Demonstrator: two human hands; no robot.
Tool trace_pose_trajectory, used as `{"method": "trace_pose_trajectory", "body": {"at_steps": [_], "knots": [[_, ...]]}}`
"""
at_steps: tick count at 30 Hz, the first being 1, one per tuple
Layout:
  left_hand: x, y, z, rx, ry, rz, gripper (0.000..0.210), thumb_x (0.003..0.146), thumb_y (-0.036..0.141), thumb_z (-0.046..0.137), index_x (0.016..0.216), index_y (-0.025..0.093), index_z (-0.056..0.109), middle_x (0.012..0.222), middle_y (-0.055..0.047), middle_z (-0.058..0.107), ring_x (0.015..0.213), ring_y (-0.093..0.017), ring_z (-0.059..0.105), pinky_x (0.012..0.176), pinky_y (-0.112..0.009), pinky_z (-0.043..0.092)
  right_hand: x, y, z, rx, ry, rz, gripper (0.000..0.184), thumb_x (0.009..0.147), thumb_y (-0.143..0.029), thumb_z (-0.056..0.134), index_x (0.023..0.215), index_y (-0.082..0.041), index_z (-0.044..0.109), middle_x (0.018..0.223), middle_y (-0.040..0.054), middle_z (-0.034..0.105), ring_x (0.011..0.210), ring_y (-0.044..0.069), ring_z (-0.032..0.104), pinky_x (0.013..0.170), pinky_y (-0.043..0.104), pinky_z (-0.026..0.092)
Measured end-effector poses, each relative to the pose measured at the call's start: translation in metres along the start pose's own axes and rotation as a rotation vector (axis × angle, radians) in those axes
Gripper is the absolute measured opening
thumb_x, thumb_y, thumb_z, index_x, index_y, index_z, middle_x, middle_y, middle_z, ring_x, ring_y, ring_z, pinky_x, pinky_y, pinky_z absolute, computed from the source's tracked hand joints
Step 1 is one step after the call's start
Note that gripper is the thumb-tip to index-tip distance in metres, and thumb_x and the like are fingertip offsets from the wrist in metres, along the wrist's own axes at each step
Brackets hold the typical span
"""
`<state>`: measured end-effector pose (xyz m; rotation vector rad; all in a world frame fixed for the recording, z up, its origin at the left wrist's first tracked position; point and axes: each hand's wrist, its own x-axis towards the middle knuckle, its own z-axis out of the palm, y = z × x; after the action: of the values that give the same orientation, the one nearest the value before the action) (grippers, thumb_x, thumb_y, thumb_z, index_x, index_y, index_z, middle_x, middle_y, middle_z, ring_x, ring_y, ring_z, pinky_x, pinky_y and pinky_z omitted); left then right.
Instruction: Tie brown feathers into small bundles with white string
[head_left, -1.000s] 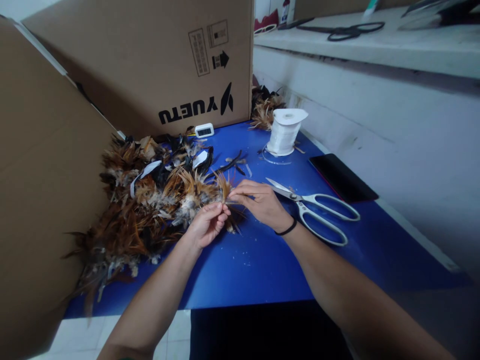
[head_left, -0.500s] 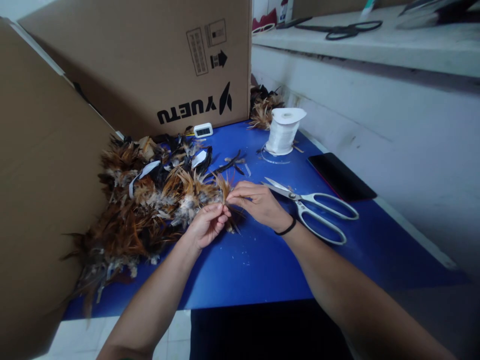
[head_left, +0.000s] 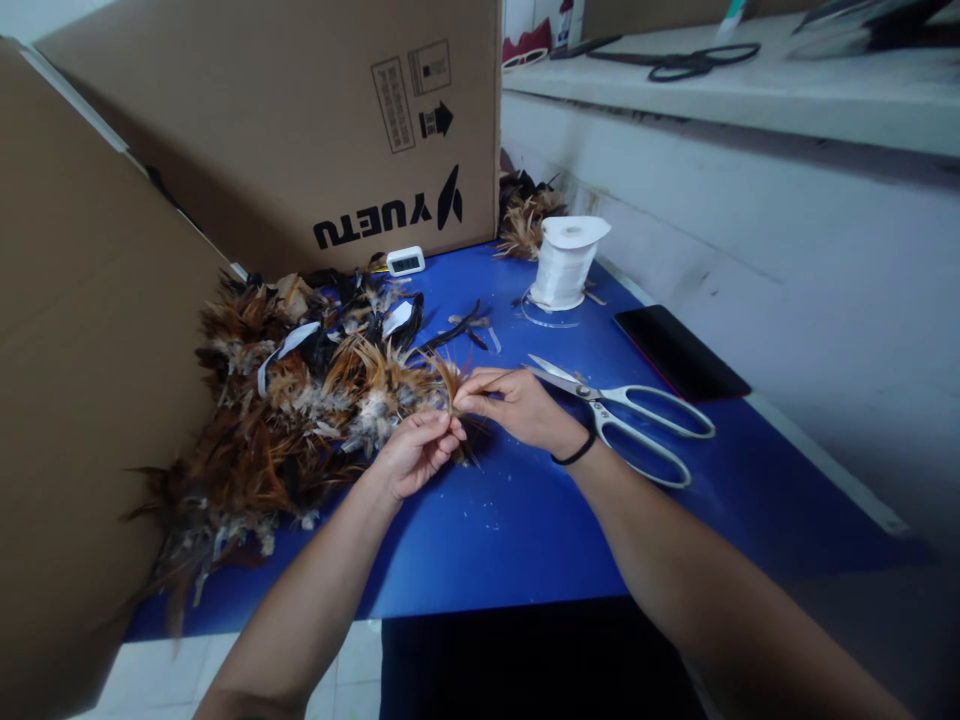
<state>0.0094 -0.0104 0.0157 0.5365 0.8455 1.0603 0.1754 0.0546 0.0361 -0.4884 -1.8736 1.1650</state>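
Bench: bearing feather pile on L, scissors nr R grip. With L grip & R grip, both closed, pinching feather tuft at pile's R edge. Prob. arranging tuft base; next prob. needing steady L hold, fine R adjusting.

Thin black band round right wrist, looks plain. Near-black clothing at the lap, folds lost in shadow. Forearms bare both sides.
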Motion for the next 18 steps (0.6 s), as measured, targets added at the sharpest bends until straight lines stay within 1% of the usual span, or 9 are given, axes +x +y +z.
{"method": "trace_pose_trajectory", "body": {"at_steps": [5,11,15,18], "knots": [[0.0002,-0.0007,-0.0001,0.027,-0.019,-0.003,0.020,0.066,0.024,0.076,0.069,0.007,0.067,0.064,-0.005,0.064,0.043,-0.001,0.046,0.037,-0.008,0.039,0.0004,0.0004,0.0003,0.026,-0.002,0.032,0.013,0.079,-0.027,0.064,0.072,-0.016,0.069,0.076,0.0035,0.070,0.073,0.014,0.062,0.072,0.029,0.049],[0.0002,-0.0013,-0.0009,0.049,0.002,0.001,0.020,0.068,0.025,0.075,0.070,0.007,0.066,0.064,-0.005,0.063,0.044,-0.001,0.046,0.037,-0.009,0.040,0.0001,0.0017,-0.0003,0.037,-0.038,0.040,0.019,0.079,-0.032,0.063,0.071,-0.016,0.069,0.076,0.0039,0.069,0.073,0.014,0.062,0.073,0.030,0.049],[0.0001,-0.0010,-0.0015,0.065,0.012,0.003,0.020,0.068,0.025,0.074,0.069,0.007,0.065,0.062,-0.004,0.062,0.044,-0.002,0.046,0.038,-0.010,0.040,-0.0003,0.0023,0.0004,0.046,-0.022,0.073,0.015,0.078,-0.030,0.064,0.073,-0.016,0.069,0.078,0.0033,0.069,0.073,0.013,0.062,0.073,0.029,0.048],[-0.0002,-0.0007,0.0000,0.060,0.031,0.030,0.020,0.066,0.024,0.075,0.068,0.008,0.063,0.064,-0.004,0.062,0.044,-0.002,0.046,0.038,-0.010,0.039,-0.0008,0.0008,0.0011,0.046,-0.002,0.105,0.011,0.077,-0.027,0.065,0.074,-0.016,0.068,0.078,0.0027,0.069,0.073,0.013,0.061,0.073,0.029,0.048]]}}
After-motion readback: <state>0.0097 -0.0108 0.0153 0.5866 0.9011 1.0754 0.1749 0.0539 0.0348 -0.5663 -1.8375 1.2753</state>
